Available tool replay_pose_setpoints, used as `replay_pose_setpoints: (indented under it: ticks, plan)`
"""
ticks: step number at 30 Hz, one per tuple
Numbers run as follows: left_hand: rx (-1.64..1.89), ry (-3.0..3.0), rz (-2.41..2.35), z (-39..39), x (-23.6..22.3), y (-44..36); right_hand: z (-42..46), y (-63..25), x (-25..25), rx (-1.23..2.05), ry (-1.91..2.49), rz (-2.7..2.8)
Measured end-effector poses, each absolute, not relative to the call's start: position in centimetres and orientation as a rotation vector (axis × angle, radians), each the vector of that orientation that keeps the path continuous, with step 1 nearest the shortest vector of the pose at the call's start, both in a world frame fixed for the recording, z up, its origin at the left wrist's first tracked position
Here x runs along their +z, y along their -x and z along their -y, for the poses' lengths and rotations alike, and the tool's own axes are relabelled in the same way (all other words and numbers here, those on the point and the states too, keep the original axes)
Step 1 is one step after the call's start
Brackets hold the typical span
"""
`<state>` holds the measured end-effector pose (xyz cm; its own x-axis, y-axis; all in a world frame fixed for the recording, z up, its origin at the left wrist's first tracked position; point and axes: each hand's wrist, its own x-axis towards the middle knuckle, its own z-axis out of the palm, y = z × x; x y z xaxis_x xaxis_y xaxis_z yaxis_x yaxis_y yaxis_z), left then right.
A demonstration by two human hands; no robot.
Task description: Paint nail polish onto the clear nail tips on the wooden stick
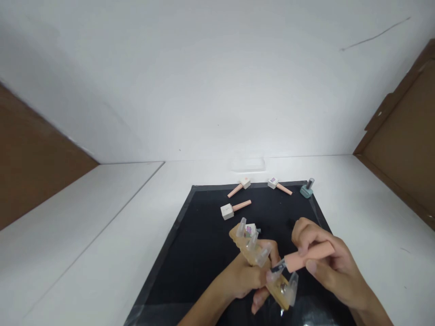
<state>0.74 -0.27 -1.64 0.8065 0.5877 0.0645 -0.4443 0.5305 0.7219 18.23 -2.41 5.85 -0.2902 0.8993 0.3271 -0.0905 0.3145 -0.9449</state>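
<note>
My left hand (249, 276) grips a tan practice hand (253, 256) that carries clear nail tips, holding it low over the black mat (204, 244). My right hand (326, 262) pinches a pink polish brush cap (307, 256), its brush tip resting against one clear nail near the lower end of the practice hand. An open white polish bottle (250, 230) stands just behind the practice hand.
On the mat's far part lie three white polish bottles with pink caps (234, 208), (240, 186), (278, 185), and a teal bottle (306, 189) with a silver cap. A clear plastic box (248, 164) sits by the white wall. Brown board panels flank both sides.
</note>
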Motion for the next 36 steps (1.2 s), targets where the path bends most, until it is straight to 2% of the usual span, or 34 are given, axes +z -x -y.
replay_pose_setpoints:
  ticks: [10, 17, 23, 36]
  plan:
    - [0.635, -0.815, -0.215, 0.2, -2.0, -0.6, 2.5, -18.3, 5.8, 1.140, 0.803, 1.542]
    - [0.658, -0.788, -0.188, 0.3, -2.1, -0.7, 2.5, -18.1, 4.3, 1.146, 0.831, 1.203]
    - [0.612, -0.827, -0.224, 0.4, -1.9, -1.0, 2.4, -17.7, 4.3, 1.182, 0.939, 1.212]
    - [0.595, -0.869, -0.295, 0.3, -2.3, -1.0, 2.7, -17.5, 5.4, 0.801, 0.978, 1.375]
